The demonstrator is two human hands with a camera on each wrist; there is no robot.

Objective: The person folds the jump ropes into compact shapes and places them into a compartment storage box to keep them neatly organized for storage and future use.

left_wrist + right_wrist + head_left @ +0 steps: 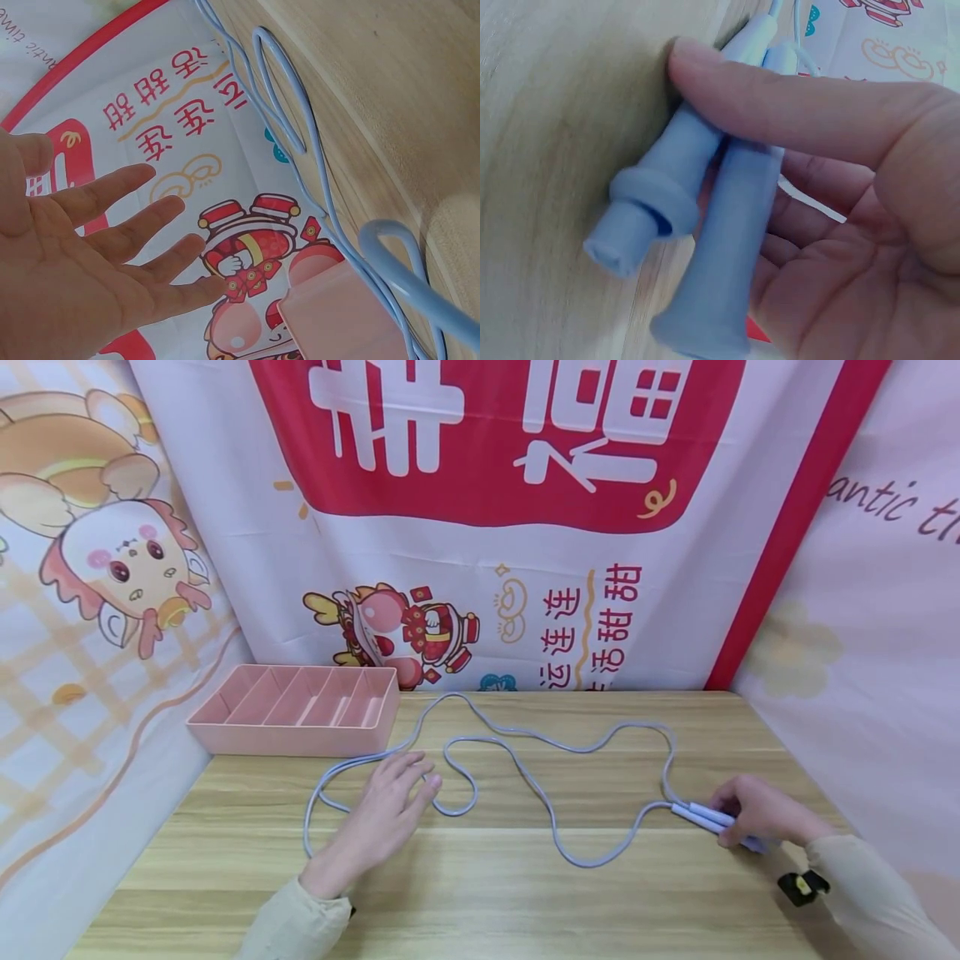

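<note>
A light blue jump rope (551, 806) lies in loose curves across the wooden table. Its two handles (731, 247) sit side by side at the right, and my right hand (768, 814) grips both, with the thumb (727, 90) laid over them in the right wrist view. One handle shows a flared collar and a narrower end piece. My left hand (390, 814) hovers over the rope's looped part at the left, fingers (120, 232) spread and holding nothing. Part of the rope is hidden beneath that hand in the head view.
A pink divided box (300, 739) with several compartments stands at the back left of the wooden table (480, 910). Printed cloths hang behind the table (480, 547) and along both sides. A black strap with a yellow spot (804, 887) is at my right wrist.
</note>
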